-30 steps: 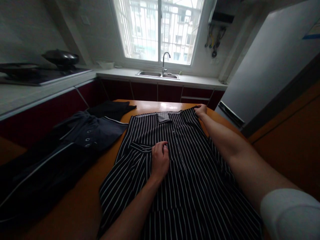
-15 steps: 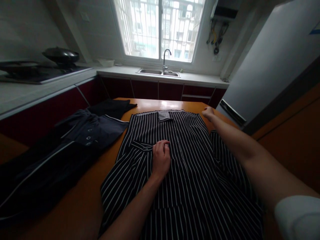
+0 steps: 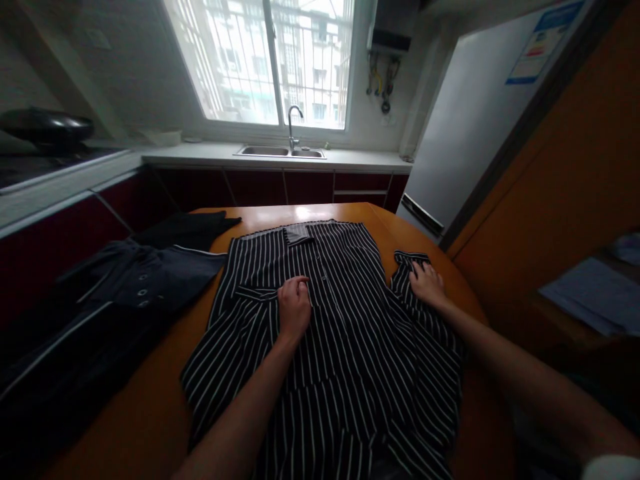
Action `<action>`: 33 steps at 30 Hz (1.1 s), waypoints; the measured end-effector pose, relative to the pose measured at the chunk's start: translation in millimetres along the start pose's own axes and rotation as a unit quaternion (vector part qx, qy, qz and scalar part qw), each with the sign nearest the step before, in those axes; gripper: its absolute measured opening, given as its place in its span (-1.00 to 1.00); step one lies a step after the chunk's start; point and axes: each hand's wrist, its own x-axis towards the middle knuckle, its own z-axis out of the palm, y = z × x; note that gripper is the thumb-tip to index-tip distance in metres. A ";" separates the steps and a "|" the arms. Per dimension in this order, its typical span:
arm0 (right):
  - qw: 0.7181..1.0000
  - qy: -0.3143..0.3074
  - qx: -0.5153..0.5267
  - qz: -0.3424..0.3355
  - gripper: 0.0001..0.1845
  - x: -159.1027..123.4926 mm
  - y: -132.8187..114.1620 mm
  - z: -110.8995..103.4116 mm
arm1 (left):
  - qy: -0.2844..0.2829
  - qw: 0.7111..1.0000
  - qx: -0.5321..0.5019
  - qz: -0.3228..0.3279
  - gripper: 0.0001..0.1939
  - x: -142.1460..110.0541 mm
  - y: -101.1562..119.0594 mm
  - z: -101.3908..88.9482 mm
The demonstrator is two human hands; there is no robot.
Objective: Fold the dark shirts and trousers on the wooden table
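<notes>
A black shirt with white stripes point(image 3: 345, 320) lies spread over the table, its collar toward the far edge. My left hand point(image 3: 294, 308) rests on the shirt's front with curled fingers, right at the end of the left sleeve's cuff point(image 3: 257, 293), which is folded inward. My fingertips there press on the cloth. Over the right sleeve point(image 3: 405, 277), just below its cuff, my right hand point(image 3: 427, 283) lies with fingers apart. That sleeve is set out beside the shirt's body. Small buttons run down the front, partly visible near the collar.
Dark trousers point(image 3: 135, 280) with white piping lie on the left of the orange table point(image 3: 390, 217). Beyond it are a counter with a sink point(image 3: 265, 151) and a wok point(image 3: 47, 127) at left. A fridge point(image 3: 465, 120) and papers point(image 3: 595, 293) are at right.
My right hand has come back from the table's far right edge onto the right sleeve, which now lies extended farther up. My left hand stays on the shirt. The view has turned right.
</notes>
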 end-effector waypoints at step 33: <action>0.989 0.003 -0.005 -0.147 -0.33 -66.8 -10.8 -8.4 | -0.019 1.000 0.018 0.012 -0.68 -0.2 -2.2 0.0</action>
